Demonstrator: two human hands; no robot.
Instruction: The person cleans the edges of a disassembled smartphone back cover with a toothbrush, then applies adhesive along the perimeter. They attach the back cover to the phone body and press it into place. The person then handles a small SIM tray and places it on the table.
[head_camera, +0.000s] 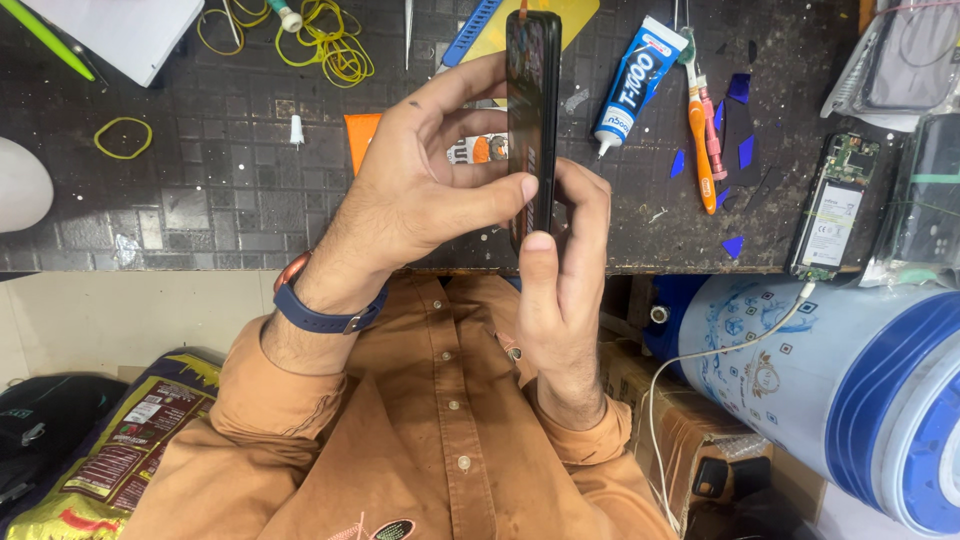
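Note:
A black smartphone (531, 110) stands edge-on over the near edge of a dark workbench mat (200, 190). My left hand (420, 190) wraps it from the left, thumb pressed on its edge and fingers behind. From below, my right hand (560, 270) grips the phone's lower end, thumb on the near edge. A blue watch band sits on my left wrist. Orange shirt sleeves cover both forearms.
A white and blue glue tube (637, 82), an orange toothbrush (700, 150) and blue film scraps lie right of the phone. An opened phone (832, 210) with its battery showing rests at the right edge. Yellow rubber bands (325, 40) lie top left. A blue and white jug (840, 370) stands below.

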